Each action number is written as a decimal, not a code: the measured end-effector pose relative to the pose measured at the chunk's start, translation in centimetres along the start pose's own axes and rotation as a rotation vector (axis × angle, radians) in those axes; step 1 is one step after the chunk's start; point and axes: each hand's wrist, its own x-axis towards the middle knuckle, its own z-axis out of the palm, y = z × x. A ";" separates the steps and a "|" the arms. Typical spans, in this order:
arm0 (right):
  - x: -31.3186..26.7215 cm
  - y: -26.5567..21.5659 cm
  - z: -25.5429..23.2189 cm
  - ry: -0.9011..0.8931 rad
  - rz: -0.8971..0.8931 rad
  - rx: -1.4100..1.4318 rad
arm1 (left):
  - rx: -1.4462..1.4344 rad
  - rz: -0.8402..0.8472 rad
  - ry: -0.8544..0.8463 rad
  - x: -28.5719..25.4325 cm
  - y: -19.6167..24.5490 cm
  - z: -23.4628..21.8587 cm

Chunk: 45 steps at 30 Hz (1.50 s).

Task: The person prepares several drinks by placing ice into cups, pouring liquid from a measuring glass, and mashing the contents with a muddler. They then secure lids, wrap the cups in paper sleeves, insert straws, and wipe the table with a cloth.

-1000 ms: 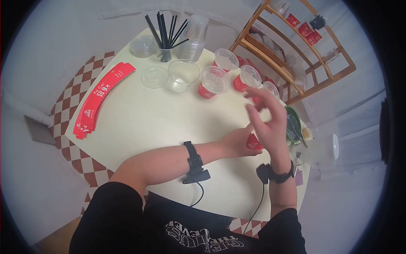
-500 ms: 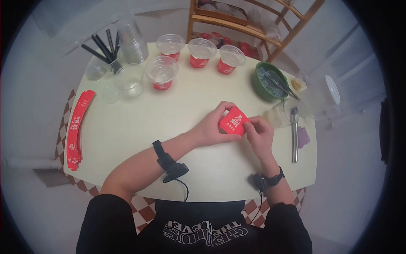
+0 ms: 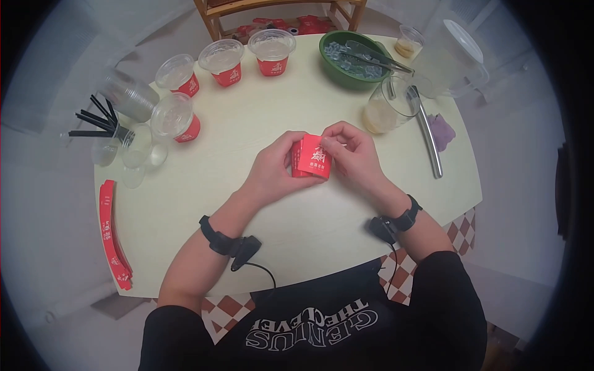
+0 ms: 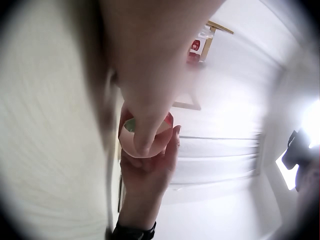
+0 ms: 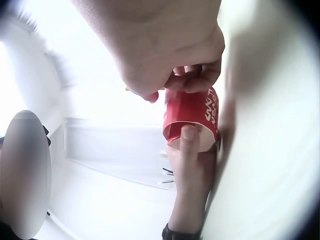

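Above the near middle of the table, both hands hold a red paper cup sleeve (image 3: 314, 162) with white lettering. It is bent into an open ring, as the right wrist view shows. My left hand (image 3: 271, 168) grips it from the left, its thumb (image 5: 188, 140) inside the ring. On the other side, my right hand (image 3: 356, 156) pinches the sleeve's upper edge between thumb and fingers. Part of the white inner face (image 4: 131, 147) shows in the left wrist view. At the far left lies a stack of flat red sleeves (image 3: 110, 238).
Several lidded clear cups with red sleeves (image 3: 223, 65) stand at the back left. Left of them are stacked clear cups (image 3: 130, 96) and black straws (image 3: 93, 123). At right are a green bowl (image 3: 337, 71), a clear pitcher (image 3: 383, 111), a metal utensil (image 3: 428, 136) and a purple cloth (image 3: 440, 132).
My right hand, raised and open one second ago, has come down to pinch the sleeve's edge. The sleeve has turned its printed face toward me. The head view has swung to the right.
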 end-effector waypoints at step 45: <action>0.3 -1.0 -0.9 0.055 -0.240 0.773 | -1.294 -0.100 0.386 0.6 0.5 -3.3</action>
